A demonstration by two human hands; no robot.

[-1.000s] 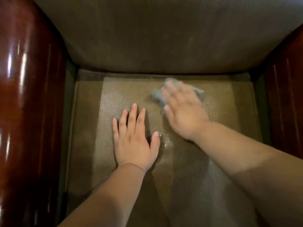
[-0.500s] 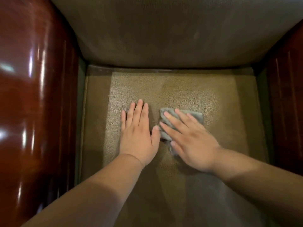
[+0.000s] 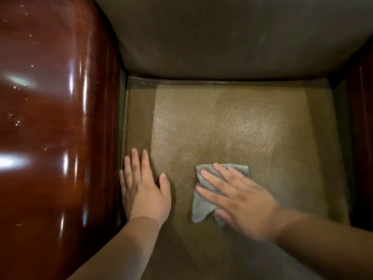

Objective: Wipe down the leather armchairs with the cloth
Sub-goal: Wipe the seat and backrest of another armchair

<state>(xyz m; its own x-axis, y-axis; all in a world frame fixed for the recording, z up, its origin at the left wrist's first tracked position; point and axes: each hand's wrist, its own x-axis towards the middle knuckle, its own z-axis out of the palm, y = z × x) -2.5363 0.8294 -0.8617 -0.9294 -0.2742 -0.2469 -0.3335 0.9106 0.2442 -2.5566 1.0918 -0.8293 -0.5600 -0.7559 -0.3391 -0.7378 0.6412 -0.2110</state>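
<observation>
My right hand [image 3: 240, 201] lies flat, fingers straight, pressing the grey cloth [image 3: 203, 201] onto the leather seat [image 3: 232, 128]; the cloth sits directly under that grip. My left hand [image 3: 144, 190] rests flat and empty on the seat, left of the cloth, beside the glossy wooden armrest [image 3: 54, 128].

a single head-worn camera looks steeply down and forward into the armchair seat [image 3: 232, 128] from close above. the backrest [image 3: 222, 37] fills the top of the wide-angle view, the glossy wooden armrest [image 3: 50, 128] looms large on the left, and both forearms enter from the bottom edge. no second view shares the scene.
</observation>
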